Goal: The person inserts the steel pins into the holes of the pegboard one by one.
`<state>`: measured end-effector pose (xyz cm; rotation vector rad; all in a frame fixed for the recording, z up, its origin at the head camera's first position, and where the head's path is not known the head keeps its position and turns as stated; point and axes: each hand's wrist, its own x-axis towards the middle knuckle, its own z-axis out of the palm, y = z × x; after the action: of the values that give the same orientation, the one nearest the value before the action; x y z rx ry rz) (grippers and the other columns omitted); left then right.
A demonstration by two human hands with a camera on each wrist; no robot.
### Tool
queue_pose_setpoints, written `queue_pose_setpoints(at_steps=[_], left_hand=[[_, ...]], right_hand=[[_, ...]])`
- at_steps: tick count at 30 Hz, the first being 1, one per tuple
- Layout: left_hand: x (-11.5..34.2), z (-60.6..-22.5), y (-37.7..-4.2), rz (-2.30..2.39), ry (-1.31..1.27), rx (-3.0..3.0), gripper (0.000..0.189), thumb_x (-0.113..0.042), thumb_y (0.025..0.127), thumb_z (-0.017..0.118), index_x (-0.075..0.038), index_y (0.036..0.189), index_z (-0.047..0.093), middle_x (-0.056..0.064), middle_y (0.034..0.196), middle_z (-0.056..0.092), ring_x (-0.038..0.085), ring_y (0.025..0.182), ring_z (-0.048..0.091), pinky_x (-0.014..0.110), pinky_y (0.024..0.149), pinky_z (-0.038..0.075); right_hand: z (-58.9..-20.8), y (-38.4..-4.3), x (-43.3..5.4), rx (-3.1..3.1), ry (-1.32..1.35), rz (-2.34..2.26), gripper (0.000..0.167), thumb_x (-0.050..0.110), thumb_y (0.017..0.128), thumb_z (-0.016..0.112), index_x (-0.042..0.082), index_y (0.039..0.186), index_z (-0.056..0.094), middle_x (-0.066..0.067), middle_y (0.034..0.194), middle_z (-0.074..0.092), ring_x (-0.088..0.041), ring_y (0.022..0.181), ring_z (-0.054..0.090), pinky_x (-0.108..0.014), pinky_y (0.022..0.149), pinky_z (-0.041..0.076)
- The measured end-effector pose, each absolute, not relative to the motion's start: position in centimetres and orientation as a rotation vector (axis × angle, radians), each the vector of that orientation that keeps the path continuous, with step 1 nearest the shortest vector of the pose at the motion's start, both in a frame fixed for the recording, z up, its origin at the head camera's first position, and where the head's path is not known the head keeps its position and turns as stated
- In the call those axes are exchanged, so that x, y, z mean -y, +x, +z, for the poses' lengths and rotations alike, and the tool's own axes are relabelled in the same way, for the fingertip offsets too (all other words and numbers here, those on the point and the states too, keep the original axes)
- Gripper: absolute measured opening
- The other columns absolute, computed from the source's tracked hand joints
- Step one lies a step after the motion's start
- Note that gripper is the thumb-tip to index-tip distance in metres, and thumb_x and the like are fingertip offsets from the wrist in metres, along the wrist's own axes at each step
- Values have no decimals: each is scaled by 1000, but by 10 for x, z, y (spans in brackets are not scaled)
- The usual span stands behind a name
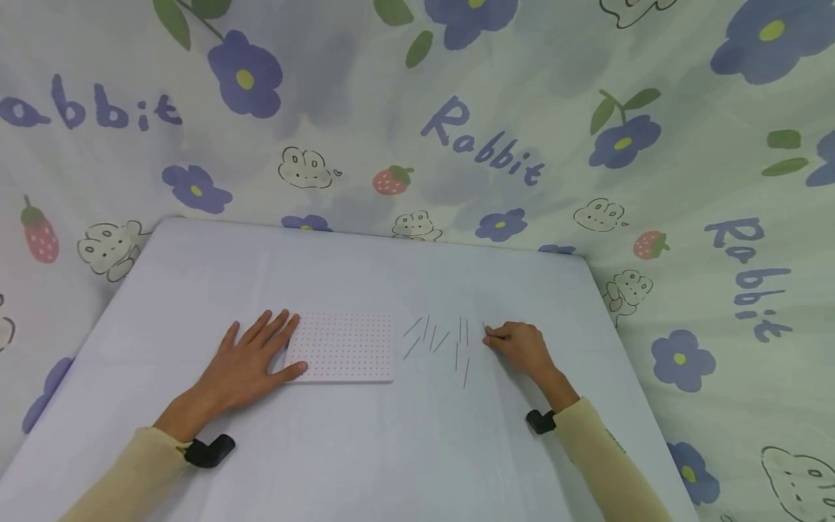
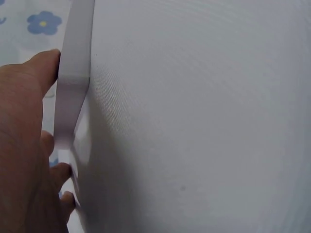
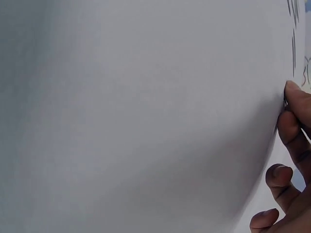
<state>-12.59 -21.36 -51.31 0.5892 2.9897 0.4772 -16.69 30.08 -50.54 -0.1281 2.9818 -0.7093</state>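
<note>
A flat white board [image 1: 346,348] dotted with rows of small holes lies on the white table. My left hand [image 1: 243,368] is spread at its left side, thumb and fingertips resting on the edge. In the left wrist view the thumb touches the side of the board [image 2: 75,63]. My right hand [image 1: 522,349], right of the board, pinches a thin needle-like stick [image 1: 484,325] between thumb and index finger, close over the table. Several similar thin dark sticks [image 1: 467,332] lie scattered between the board and the right hand.
The white-covered table [image 1: 365,449] has its far edge against a hanging cloth [image 1: 365,94] printed with flowers, rabbits and strawberries. The cloth also runs along the left and right sides. A black wrist camera [image 1: 210,451] sits at the left sleeve, another black camera [image 1: 540,422] at the right.
</note>
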Motion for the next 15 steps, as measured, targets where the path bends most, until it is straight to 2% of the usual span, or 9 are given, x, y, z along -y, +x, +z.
queue_pose_setpoints(at_steps=[7,15], left_hand=[[213,-511,-126,485,585,-2989,94,-72,92,51,-14,161,25,14,166,23,40,153,16,73,114,5],[212,-508,-124,483,585,-2978,94,-72,92,50,-14,161,25,15,166,23,41,152,17,72,114,4]], right_hand=[[-501,-170,-299,-3017,-220,-650,24,35,87,79,17,102,82,3,94,78,-24,92,68,-41,77,53],[-498,-169,-295,-3052,-302,-589,12,31,85,81,21,91,83,8,87,77,-15,79,61,-39,73,48]])
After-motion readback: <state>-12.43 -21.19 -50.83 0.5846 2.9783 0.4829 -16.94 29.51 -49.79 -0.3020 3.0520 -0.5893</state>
